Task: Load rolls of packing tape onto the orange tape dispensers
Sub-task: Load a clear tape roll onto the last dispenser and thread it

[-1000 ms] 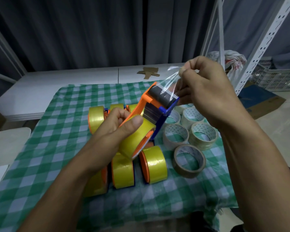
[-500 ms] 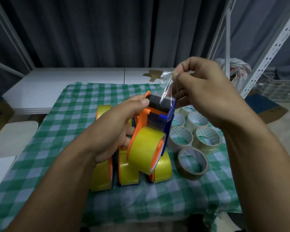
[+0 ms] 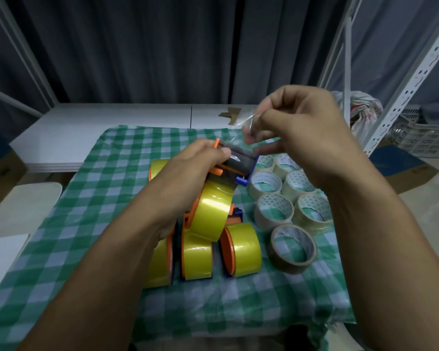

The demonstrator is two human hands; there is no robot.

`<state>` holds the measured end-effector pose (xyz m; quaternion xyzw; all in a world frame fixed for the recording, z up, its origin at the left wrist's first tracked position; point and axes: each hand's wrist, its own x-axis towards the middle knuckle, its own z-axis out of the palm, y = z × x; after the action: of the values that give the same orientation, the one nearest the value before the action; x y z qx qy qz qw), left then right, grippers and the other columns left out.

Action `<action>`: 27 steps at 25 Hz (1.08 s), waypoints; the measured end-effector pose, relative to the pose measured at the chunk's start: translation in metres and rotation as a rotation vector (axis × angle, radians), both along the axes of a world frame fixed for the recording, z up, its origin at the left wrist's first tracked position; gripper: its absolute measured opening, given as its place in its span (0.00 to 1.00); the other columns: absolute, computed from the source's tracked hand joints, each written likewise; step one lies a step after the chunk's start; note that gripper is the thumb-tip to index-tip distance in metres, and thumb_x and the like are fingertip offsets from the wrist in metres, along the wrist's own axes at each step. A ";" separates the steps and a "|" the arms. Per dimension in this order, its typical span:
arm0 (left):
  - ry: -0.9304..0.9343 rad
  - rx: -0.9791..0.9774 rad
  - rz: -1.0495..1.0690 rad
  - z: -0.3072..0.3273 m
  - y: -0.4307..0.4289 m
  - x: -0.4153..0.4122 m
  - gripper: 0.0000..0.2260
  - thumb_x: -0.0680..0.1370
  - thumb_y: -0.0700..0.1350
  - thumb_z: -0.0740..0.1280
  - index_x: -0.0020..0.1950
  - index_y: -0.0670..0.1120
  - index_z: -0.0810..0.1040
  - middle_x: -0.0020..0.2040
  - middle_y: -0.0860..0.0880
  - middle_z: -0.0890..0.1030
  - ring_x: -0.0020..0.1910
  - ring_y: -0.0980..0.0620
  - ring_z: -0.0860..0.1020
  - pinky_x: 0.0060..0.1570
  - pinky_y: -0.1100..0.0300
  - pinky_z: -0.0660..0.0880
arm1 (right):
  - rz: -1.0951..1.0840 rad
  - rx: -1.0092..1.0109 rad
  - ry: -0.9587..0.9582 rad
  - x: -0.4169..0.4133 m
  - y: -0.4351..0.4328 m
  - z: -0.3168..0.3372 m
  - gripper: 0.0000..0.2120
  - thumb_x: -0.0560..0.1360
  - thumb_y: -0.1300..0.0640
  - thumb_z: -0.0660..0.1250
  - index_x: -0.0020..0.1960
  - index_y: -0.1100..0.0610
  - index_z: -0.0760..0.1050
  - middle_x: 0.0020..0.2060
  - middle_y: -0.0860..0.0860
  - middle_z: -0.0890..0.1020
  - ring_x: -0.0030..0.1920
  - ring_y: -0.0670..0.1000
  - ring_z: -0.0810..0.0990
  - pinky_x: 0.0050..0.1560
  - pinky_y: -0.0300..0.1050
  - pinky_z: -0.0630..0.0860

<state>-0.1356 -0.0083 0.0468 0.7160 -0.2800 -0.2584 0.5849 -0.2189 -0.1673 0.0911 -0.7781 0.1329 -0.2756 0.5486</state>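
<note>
My left hand grips an orange tape dispenser with a blue side plate, held above the table, thumb on its dark roller. A yellow tape roll sits on the dispenser's hub. My right hand pinches the clear loose end of tape above the roller. Below, several other orange dispensers loaded with yellow rolls lie side by side on the cloth. Several loose clear tape rolls lie flat to the right.
A green checked cloth covers the table, with a white tabletop behind it. Cardboard scraps lie on that top. A white metal rack and a crate stand at the right. Dark curtains hang behind.
My left hand shifted from the roll up to the dispenser's head, its thumb now on the roller. My right hand still pinches the tape end. The dispenser dropped lower.
</note>
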 end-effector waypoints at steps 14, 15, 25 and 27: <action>-0.093 0.077 0.055 0.007 0.003 0.000 0.07 0.80 0.54 0.63 0.45 0.60 0.80 0.42 0.58 0.82 0.45 0.55 0.78 0.48 0.51 0.71 | 0.049 0.299 -0.006 -0.009 -0.019 -0.001 0.14 0.72 0.50 0.70 0.53 0.58 0.81 0.54 0.59 0.85 0.50 0.55 0.87 0.48 0.52 0.83; -0.095 0.077 0.054 0.007 0.003 0.000 0.06 0.79 0.55 0.63 0.45 0.60 0.80 0.43 0.58 0.82 0.47 0.54 0.78 0.48 0.51 0.71 | 0.055 0.273 0.033 -0.008 -0.017 -0.003 0.16 0.72 0.48 0.71 0.53 0.58 0.81 0.55 0.58 0.85 0.52 0.54 0.86 0.52 0.54 0.83; -0.102 0.064 -0.014 0.011 0.004 -0.005 0.14 0.72 0.57 0.62 0.52 0.53 0.80 0.46 0.52 0.82 0.49 0.50 0.79 0.55 0.46 0.73 | 0.340 0.132 0.169 -0.005 -0.013 -0.016 0.11 0.80 0.61 0.65 0.57 0.53 0.83 0.51 0.50 0.87 0.58 0.50 0.83 0.60 0.57 0.77; -0.107 0.072 -0.027 0.010 0.005 -0.004 0.15 0.73 0.58 0.61 0.52 0.53 0.79 0.50 0.49 0.83 0.52 0.47 0.80 0.59 0.43 0.73 | 0.324 0.134 0.143 -0.005 -0.015 -0.018 0.09 0.79 0.61 0.66 0.55 0.56 0.84 0.45 0.47 0.86 0.52 0.48 0.83 0.56 0.54 0.77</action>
<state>-0.1397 -0.0032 0.0564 0.7455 -0.3109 -0.2376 0.5396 -0.2239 -0.1823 0.0730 -0.7685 0.0626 -0.1184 0.6257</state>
